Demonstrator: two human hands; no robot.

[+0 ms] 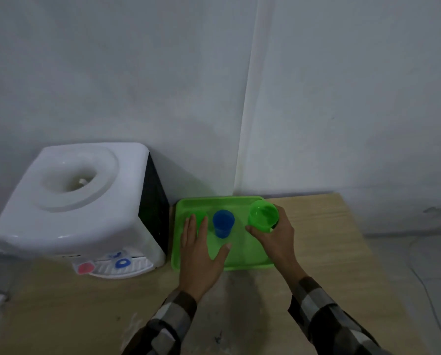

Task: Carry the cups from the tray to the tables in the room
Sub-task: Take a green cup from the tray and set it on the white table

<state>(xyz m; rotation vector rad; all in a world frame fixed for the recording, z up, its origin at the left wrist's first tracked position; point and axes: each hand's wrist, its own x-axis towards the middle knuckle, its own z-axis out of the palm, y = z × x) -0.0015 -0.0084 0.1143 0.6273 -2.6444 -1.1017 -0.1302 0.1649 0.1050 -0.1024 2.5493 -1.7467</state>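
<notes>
A green tray [242, 262] lies on a wooden table against the wall. A blue cup [223, 224] stands upright in its middle. A small green cup [201, 217] stands at the tray's left, partly hidden behind my left hand [201, 254], which is spread flat over the tray with fingers apart and holds nothing. My right hand [275, 239] is wrapped around a larger green cup [263, 216] at the tray's far right corner; whether the cup rests on the tray or is raised I cannot tell.
A white water dispenser [78, 201] with red and blue taps stands on the table [329, 252] just left of the tray. The wall rises right behind the tray. The table's right edge drops to a floor with cables [439, 210].
</notes>
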